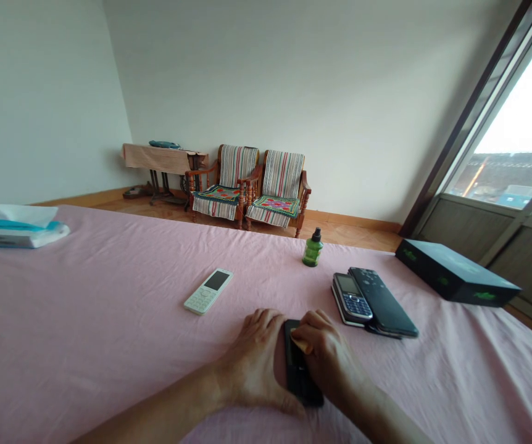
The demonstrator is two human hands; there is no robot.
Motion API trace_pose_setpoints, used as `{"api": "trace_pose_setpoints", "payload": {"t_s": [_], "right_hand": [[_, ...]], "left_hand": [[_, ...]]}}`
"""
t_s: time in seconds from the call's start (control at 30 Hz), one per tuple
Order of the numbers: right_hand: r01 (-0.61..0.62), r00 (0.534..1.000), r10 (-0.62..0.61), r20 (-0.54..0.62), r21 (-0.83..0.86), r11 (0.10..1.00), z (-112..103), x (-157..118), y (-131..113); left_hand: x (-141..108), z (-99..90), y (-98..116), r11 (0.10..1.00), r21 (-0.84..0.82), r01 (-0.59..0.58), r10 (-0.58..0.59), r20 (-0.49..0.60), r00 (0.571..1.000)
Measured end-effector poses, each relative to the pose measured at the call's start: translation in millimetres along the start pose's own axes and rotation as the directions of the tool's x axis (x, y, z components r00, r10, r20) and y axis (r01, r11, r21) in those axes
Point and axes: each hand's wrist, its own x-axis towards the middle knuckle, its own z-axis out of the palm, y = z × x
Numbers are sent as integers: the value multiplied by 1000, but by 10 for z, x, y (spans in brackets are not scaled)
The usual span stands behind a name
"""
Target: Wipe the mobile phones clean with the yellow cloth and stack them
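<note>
I have a pink cloth-covered table (122, 320) beneath both hands, giving them a flat, soft base. Far off to the right hand's right sits a black box (460, 271); well out beyond the left hand, to its left, lies a tissue pack (29, 233). The left hand (254, 357) is spread wide, thumb at the near end and fingers by the far end of a black mobile phone (299, 385), which I'd judge steadies it against sliding. That phone lies flat between the hands, partly under the right hand (328, 351), whose fingers are pinched narrow on a yellowish cloth (303, 345) pressed to its face. Beyond the right hand, to its right, a dark smartphone (383, 300) lies alongside a navy keypad phone (355, 302), grouped apart, probably to leave working room. A white keypad phone (209, 291) rests past the left hand's fingers; a green spray bottle (313, 248) stands upright beyond the right hand.
</note>
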Motion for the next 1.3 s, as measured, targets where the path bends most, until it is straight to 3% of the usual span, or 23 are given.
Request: {"api": "trace_pose_setpoints", "payload": {"t_s": [0.43,0.67,1.17,1.3], "right_hand": [[6,999,-7,-39,-39,999,15,40,69],[53,999,-53,-2,66,996,53,90,-18],[44,999,-43,-15,77,996,32,108,33],[42,999,-41,-18,81,996,24,108,33]], "left_hand": [[16,35,-24,1000,-10,18,-18,-15,1000],[21,23,13,999,-9,40,-40,4,999],[23,36,25,988,12,156,-156,31,987],[22,52,8,990,-1,142,-142,13,990]]}}
